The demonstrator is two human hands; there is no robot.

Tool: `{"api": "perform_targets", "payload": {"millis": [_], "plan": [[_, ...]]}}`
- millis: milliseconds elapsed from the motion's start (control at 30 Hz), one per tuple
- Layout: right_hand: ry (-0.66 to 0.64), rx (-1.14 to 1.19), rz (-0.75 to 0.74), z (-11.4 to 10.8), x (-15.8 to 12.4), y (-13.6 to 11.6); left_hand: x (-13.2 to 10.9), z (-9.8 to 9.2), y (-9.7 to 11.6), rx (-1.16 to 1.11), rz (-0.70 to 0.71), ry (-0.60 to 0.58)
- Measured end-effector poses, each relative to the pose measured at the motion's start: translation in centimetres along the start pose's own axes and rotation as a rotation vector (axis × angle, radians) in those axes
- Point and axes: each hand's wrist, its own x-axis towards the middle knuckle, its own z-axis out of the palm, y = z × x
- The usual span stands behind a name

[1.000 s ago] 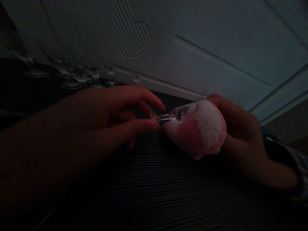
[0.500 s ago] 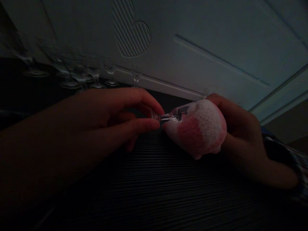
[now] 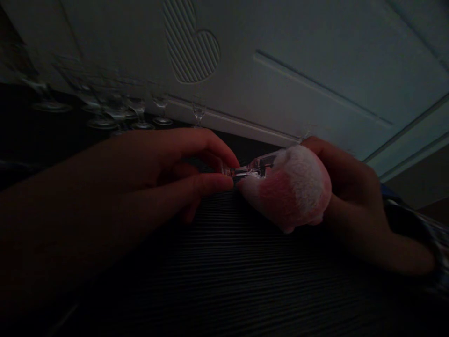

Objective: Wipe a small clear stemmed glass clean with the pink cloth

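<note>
A small clear stemmed glass (image 3: pixel 258 167) lies sideways between my hands, its foot toward the left. My left hand (image 3: pixel 175 178) pinches the foot between thumb and fingertips. A fluffy pink and white cloth (image 3: pixel 298 187) wraps round the bowl end of the glass. Behind the cloth, my right hand (image 3: pixel 361 201) is closed round it, and most of its fingers are hidden. The dark ribbed tabletop (image 3: pixel 238 262) is below both hands.
Several clear stemmed glasses (image 3: pixel 136 107) stand at the back left, a larger one (image 3: pixel 45 96) at the far left. One small glass (image 3: pixel 199 111) stands alone by the white panel (image 3: pixel 280 28), which bears a striped heart relief (image 3: pixel 192 51).
</note>
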Motion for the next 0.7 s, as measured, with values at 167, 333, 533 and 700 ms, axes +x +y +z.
{"api": "perform_targets", "payload": {"millis": [167, 333, 533, 700], "plan": [[-0.006, 0.009, 0.006, 0.0, -0.04, 0.16, -0.47, -0.29, -0.73, 0.068, -0.01, 0.012], [0.001, 0.026, 0.015, 0.14, -0.12, 0.11, -0.27, 0.06, -0.47, 0.04, 0.02, 0.011], [0.001, 0.036, 0.006, -0.07, -0.15, 0.08, -0.16, 0.16, -0.3, 0.064, 0.019, 0.023], [-0.002, 0.018, -0.001, -0.08, 0.02, 0.07, -0.08, 0.17, -0.44, 0.062, 0.021, 0.018]]}}
